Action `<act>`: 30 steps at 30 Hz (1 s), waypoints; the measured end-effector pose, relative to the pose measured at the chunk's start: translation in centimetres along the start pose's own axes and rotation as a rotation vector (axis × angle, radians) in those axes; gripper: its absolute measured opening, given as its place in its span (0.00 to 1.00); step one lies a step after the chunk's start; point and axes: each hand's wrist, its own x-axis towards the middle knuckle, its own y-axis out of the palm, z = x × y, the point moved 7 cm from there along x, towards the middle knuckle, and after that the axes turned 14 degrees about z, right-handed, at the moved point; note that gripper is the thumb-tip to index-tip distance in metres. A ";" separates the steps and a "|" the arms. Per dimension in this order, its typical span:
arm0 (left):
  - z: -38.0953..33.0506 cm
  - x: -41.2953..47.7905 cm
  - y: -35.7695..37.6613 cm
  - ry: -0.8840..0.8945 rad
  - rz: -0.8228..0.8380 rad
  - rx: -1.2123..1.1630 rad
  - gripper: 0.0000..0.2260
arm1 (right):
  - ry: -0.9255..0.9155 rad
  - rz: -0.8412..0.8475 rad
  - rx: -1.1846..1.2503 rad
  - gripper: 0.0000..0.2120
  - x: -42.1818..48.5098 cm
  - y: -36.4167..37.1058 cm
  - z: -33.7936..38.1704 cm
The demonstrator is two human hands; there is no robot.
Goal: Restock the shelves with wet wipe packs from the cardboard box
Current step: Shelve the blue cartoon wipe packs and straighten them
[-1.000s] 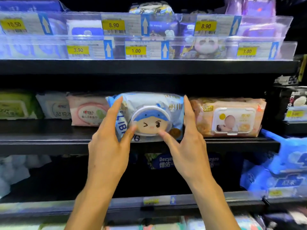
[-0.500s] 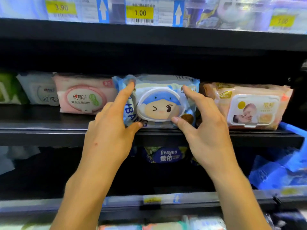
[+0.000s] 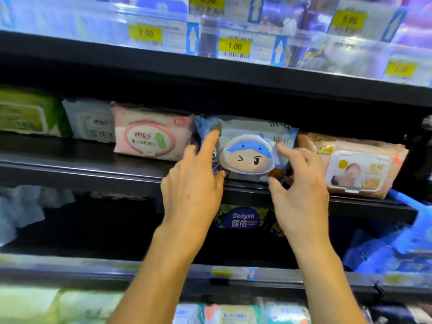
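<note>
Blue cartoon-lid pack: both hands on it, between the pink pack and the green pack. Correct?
No. The head view shows the blue cartoon-lid pack between the pink pack and the peach baby-photo pack; the green pack lies far left. Left hand and right hand touch it.

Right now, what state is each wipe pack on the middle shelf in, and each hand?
blue pack, standing, lid closed
pink pack, standing, lid closed
orange pack, standing, lid closed
left hand, fingers touching blue pack's left end
right hand, fingers touching blue pack's right side
</note>
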 end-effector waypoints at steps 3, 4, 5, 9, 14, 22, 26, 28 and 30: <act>0.2 -2.1 -1.2 0.056 -0.055 0.042 0.31 | -0.103 -0.006 -0.092 0.32 -1.7 -0.4 1.2; 0.3 -2.3 -1.9 0.095 -0.051 0.066 0.30 | -0.129 0.017 -0.112 0.32 -2.0 -0.5 1.3; 0.3 -2.6 -2.7 0.134 -0.034 0.083 0.30 | -0.141 0.050 -0.123 0.32 -2.3 -0.7 1.4; 0.0 -3.5 -5.1 0.190 0.047 0.113 0.34 | -0.168 0.192 -0.114 0.33 -2.9 -1.3 1.5; 0.3 -4.1 -5.0 0.165 0.147 0.275 0.38 | -0.166 0.293 -0.085 0.33 -3.7 -1.5 1.5; 1.9 -4.7 -2.5 0.016 0.291 0.275 0.41 | -0.178 0.655 0.229 0.26 -4.8 3.3 1.2; 3.0 -6.9 -3.4 -0.037 0.361 0.371 0.41 | -0.271 0.991 0.361 0.29 -6.5 8.3 1.9; 4.6 -8.2 -5.0 -0.129 0.410 0.408 0.40 | -0.315 1.083 0.390 0.31 -7.5 10.5 2.7; 6.6 -9.2 -6.7 -0.253 0.509 0.473 0.39 | -0.378 1.163 0.367 0.33 -8.8 12.3 3.8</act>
